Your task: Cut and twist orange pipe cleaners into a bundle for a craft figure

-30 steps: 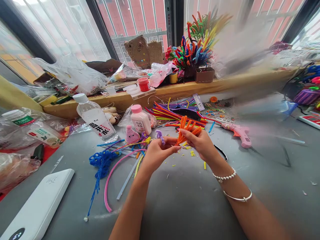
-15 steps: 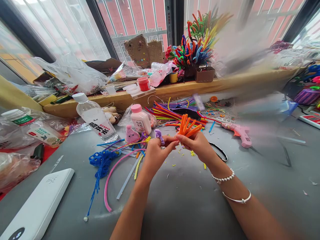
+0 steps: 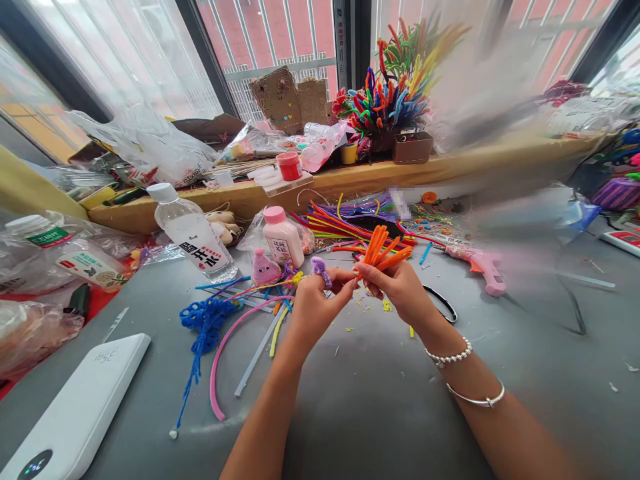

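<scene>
A bundle of bent orange pipe cleaners (image 3: 383, 250) fans upward from my right hand (image 3: 400, 287), which is closed around its lower part. At the bundle's bottom end my left hand (image 3: 317, 307) pinches with thumb and forefinger, close against the right fingertips. The ends between the two hands are mostly hidden. A purple crocheted piece (image 3: 321, 270) sits on a left finger like a ring. Just left of that hand stands a pink crocheted figure (image 3: 265, 268) with eyes. A black band (image 3: 443, 303) lies beside my right wrist.
Blue yarn (image 3: 205, 323) and a curved pink pipe cleaner (image 3: 214, 373) lie left. Beyond the hands are a water bottle (image 3: 195, 237), a pink bottle (image 3: 283, 240) and loose pipe cleaners (image 3: 330, 227). A pink glue gun (image 3: 483, 267) rests right, a white power bank (image 3: 80, 407) front left.
The orange bundle has shifted and turned slightly in my right hand. Both hands remain together, and the whole view has moved a little.
</scene>
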Demonstrator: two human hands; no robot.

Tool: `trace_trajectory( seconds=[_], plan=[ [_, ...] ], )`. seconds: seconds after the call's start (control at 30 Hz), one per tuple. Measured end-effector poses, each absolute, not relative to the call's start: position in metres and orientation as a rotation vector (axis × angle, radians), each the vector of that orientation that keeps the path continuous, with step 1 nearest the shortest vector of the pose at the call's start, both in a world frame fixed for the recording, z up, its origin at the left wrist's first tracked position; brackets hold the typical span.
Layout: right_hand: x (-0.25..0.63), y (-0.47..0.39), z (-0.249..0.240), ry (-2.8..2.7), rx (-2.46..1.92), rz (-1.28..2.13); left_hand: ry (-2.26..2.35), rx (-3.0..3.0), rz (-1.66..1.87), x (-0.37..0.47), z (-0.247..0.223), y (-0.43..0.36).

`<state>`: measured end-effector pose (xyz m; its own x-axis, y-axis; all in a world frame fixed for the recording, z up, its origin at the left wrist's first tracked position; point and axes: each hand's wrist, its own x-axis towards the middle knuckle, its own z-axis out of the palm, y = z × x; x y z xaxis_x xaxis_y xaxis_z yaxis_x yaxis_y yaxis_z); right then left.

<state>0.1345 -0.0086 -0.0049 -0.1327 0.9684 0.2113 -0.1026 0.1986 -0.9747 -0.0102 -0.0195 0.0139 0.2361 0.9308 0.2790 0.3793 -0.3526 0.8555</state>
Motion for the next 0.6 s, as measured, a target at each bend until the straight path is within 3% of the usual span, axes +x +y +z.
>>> trace_trajectory(
  seconds=[0.37, 0.6],
  plan=[
    [0.1334, -0.0082, -0.0062, -1.336, -0.924, 1.195, 1.255, 1.971, 1.128, -0.0073, 0.0123, -0.0202],
    [0.1328, -0.0084, -0.0052, -1.247, -0.854, 1.257, 1.149, 1.663, 0.977, -0.0074, 0.0176, -0.0192]
  ],
)
